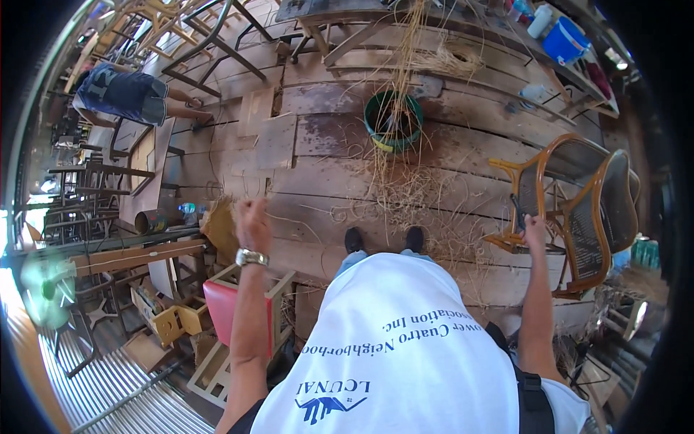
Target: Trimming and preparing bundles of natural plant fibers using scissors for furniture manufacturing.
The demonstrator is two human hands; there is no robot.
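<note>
My right hand [533,233] is out to the right, its fingers closed round a slim dark hand tool [517,211] whose exact kind I cannot make out. Beside that hand is a chair with a brown rattan frame and dark woven panels [584,231]. My left hand [253,220], with a metal watch [251,257] on the wrist, is raised at the left with its fingers curled. A thin pale strand runs close to it, but whether it is pinched there is too small to tell. Ahead of my feet, a dark green bucket [394,137] holds long cane strands.
Loose cane scraps [405,192] litter the plank floor [325,181]. A red-seated chair [230,311] stands near my left arm. Ahead is a wooden workbench [347,14]; a blue bucket [566,42] sits far right. Another person [123,94] and stacked chair frames are at far left.
</note>
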